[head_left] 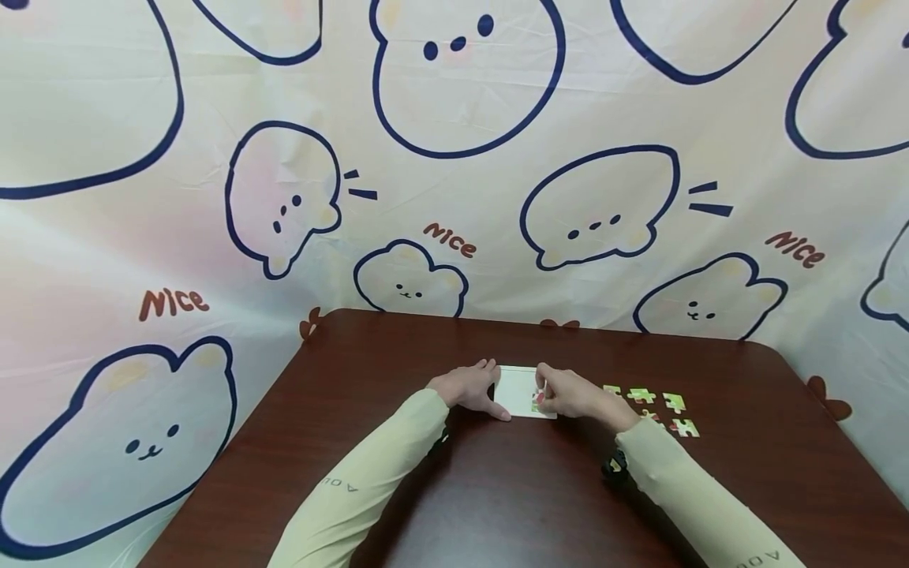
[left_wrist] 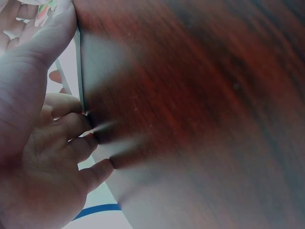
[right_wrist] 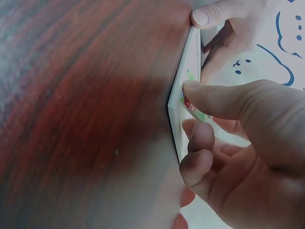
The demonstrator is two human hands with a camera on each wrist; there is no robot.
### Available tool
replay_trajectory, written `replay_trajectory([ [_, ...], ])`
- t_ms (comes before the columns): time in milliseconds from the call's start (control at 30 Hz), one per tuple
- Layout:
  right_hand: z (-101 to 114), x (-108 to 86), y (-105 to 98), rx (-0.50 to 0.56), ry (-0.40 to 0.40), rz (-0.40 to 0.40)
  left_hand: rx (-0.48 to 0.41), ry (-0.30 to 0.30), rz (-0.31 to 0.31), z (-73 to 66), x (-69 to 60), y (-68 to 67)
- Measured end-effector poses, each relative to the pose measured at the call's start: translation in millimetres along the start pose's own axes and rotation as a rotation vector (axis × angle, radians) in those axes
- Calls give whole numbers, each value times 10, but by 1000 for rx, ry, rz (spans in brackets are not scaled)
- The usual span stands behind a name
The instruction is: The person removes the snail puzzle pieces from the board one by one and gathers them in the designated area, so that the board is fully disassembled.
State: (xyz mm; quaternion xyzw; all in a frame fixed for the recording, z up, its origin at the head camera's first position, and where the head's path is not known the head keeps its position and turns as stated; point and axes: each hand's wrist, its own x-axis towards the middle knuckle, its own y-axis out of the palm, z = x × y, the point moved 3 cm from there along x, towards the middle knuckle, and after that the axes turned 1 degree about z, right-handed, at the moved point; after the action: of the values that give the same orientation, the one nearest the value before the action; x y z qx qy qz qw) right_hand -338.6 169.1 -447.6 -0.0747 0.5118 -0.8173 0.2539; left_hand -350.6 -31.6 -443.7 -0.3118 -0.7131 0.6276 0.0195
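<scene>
A white, shallow puzzle tray [head_left: 513, 392] lies on the table. My left hand [head_left: 470, 386] rests at its left side, fingers toward the far corner and thumb along the near corner. In the left wrist view, the left hand's fingertips [left_wrist: 102, 168] touch the table. My right hand [head_left: 568, 392] is over the tray's right part and pinches a small puzzle piece [right_wrist: 194, 109] between thumb and fingers. The piece shows red and green and is tilted at the tray's near right corner. Part of it is hidden by the fingers.
To the right of the tray lie several loose puzzle pieces [head_left: 674, 402], green with some red, partly behind the right forearm. The dark brown wooden table [head_left: 497, 489] reaches back to a cloth backdrop [head_left: 490, 197] printed with cartoon bears.
</scene>
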Motion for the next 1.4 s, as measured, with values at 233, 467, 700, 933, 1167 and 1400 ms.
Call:
replay_trajectory([
  [233,42,-43,-42,-1,-64,-62,17,-7,1,6,11,-9],
  [467,60,-101,-104,4,-78,-90,-28,-16,3,8,-15,13],
  [700,34,-206,-157,29,-75,-106,-30,-23,2,4,-24,17],
  [933,-25,-410,-280,76,-87,-147,2,9,-12,4,-7,9],
  [1167,-241,-758,-408,114,-70,-161,-1,8,-6,10,0,19],
  [1400,-547,-1121,-509,113,-11,-167,15,23,-3,1,-13,-11],
])
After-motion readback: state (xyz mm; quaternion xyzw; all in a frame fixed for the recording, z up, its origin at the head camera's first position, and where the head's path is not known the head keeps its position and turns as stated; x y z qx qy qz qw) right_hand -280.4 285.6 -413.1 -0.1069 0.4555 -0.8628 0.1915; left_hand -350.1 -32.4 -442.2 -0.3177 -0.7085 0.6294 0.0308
